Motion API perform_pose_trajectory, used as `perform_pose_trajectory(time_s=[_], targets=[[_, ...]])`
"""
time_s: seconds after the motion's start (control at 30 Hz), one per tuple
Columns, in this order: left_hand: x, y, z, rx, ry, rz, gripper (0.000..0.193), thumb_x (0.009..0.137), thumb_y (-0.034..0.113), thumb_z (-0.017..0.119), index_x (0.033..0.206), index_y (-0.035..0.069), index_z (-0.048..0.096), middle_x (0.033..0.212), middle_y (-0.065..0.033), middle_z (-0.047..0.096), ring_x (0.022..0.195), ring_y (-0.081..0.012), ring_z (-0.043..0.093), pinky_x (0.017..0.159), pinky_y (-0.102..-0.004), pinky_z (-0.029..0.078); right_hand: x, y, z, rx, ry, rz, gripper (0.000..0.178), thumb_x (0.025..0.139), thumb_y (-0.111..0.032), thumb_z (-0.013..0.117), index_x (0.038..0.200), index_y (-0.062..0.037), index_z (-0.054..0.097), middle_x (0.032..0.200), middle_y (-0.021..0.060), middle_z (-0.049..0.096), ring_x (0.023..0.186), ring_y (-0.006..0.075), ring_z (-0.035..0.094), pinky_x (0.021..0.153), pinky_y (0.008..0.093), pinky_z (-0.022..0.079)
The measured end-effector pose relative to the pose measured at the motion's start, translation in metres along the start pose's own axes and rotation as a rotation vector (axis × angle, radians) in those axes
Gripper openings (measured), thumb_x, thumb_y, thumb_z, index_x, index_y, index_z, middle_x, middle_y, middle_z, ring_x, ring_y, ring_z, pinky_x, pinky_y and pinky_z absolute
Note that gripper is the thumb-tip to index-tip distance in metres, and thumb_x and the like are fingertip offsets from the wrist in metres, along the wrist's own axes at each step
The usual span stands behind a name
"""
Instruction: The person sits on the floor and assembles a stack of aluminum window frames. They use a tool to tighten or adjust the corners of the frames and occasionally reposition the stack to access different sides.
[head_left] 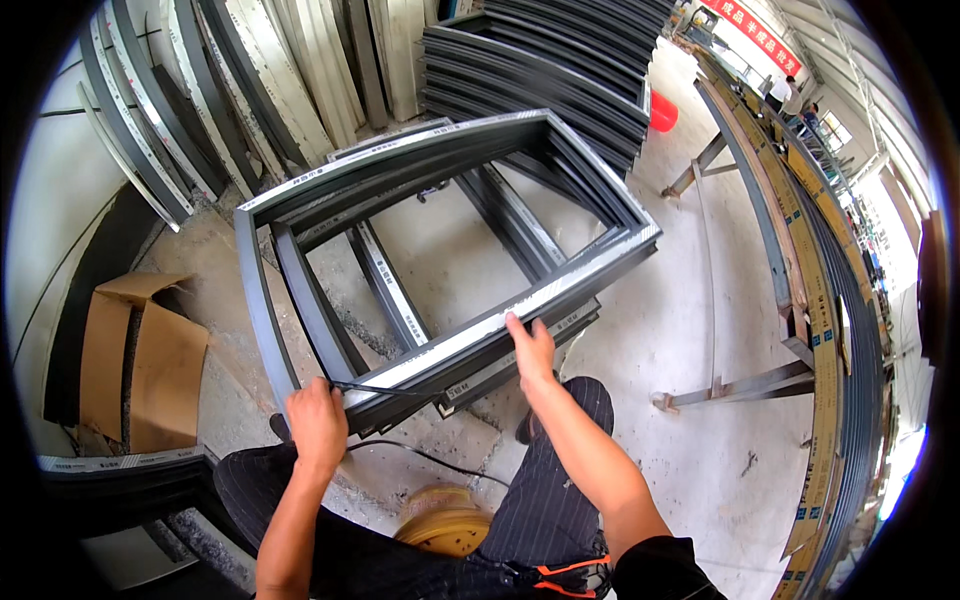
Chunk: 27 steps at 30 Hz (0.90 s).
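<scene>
A dark grey rectangular window frame (480, 327), with pale printed film along its faces, lies at a slant before me on top of other frames. At its near left corner my left hand (318, 428) is closed, and a thin black strip (385, 389) runs from it across the near bar. My right hand (533, 352) grips the near bar right of its middle, fingertips on the filmed face. What its other fingers touch underneath is hidden. A black cord (430, 458) curves below the frame, above my knees.
An open cardboard box (165, 375) stands at left, near leaning profiles (265, 85). Stacked dark frames (535, 80) rise at the back, beside a red bucket (662, 110). A long rack of profiles (825, 330) lines the right. A yellow round seat (445, 530) is beneath me.
</scene>
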<state>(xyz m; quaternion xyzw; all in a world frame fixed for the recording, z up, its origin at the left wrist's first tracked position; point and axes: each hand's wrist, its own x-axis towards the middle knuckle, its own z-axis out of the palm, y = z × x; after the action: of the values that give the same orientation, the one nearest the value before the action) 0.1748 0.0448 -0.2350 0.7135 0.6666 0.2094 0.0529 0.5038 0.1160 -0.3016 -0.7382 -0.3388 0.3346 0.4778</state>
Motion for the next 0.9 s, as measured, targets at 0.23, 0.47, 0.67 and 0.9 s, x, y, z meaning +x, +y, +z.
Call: perform_pose_trajectory(time_s=[0.23,0.47,0.67,0.9], targets=[[-0.014,0.037,0.012,-0.132,-0.032,-0.012,0.014,0.082,0.012,0.062,0.082,0.002,0.052,0.075,-0.0171,0.057,0.075,-0.0362,0.056,0.075,-0.0471,0.039,0.039,0.002,-0.007,0.006,0.156,0.082,0.082,0.079,-0.039,0.071,0.131,0.0161,0.041,0.135,0.0275,0.047,0.126,0.0327,0.044,0.106,0.0353,0.032],[-0.032,0.029,0.000,-0.449,0.074,-0.011,0.018,0.084,0.014,0.063,0.092,-0.001,0.055,0.085,-0.0198,0.060,0.083,-0.0340,0.060,0.078,-0.0412,0.045,0.028,0.003,-0.022,0.105,-0.200,0.024,0.067,0.077,-0.031,0.074,0.127,0.0060,0.049,0.116,0.0110,0.058,0.108,0.0190,0.053,0.094,0.0350,0.041],[-0.073,0.026,-0.048,-1.657,-0.401,-0.603,0.020,0.095,0.021,0.056,0.097,0.000,0.056,0.085,-0.0107,0.062,0.079,-0.0172,0.059,0.077,-0.0313,0.046,-0.108,-0.052,-0.008,-0.153,-0.350,-0.497,0.023,0.084,-0.008,0.065,0.106,-0.0021,0.061,0.098,0.0092,0.061,0.090,0.0189,0.060,0.081,0.0315,0.048],[-0.109,0.035,-0.097,-1.870,-0.408,-0.608,0.026,0.098,0.027,0.052,0.106,0.002,0.055,0.083,-0.0068,0.061,0.077,-0.0148,0.059,0.072,-0.0294,0.047,-0.224,-0.078,0.015,-0.271,-1.687,-0.529,0.051,0.083,-0.031,0.072,0.117,0.0009,0.053,0.107,0.0142,0.061,0.103,0.0221,0.060,0.092,0.0343,0.046]])
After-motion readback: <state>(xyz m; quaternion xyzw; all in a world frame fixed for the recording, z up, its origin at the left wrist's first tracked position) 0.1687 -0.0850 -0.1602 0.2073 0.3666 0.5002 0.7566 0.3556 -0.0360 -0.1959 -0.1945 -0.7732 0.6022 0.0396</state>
